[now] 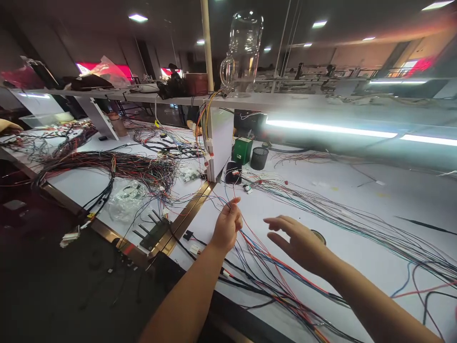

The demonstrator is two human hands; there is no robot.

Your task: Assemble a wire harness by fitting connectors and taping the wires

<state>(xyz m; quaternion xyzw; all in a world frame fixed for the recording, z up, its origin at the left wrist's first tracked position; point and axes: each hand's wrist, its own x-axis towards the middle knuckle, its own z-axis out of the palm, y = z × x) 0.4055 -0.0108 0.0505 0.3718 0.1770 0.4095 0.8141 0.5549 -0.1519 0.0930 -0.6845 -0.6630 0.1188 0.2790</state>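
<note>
My left hand (227,225) is closed in a fist around several thin wires, red and blue among them, whose ends stick out above the fingers. Below the fist these loose wires (271,257) run down to the right over the white tabletop. To the right, my right hand (298,240) hovers with its fingers apart and nothing in them. A round tin-like object (319,237) is partly hidden behind that hand. Black cables with a white connector (194,249) lie under my left forearm.
A long bundle of grey and green wires (321,209) crosses the table at right. Behind stand a green box (242,150) and a black mesh cup (259,158). At left are a pegged board (152,233) and a big wire heap (117,164). A glass jug (246,47) tops the shelf.
</note>
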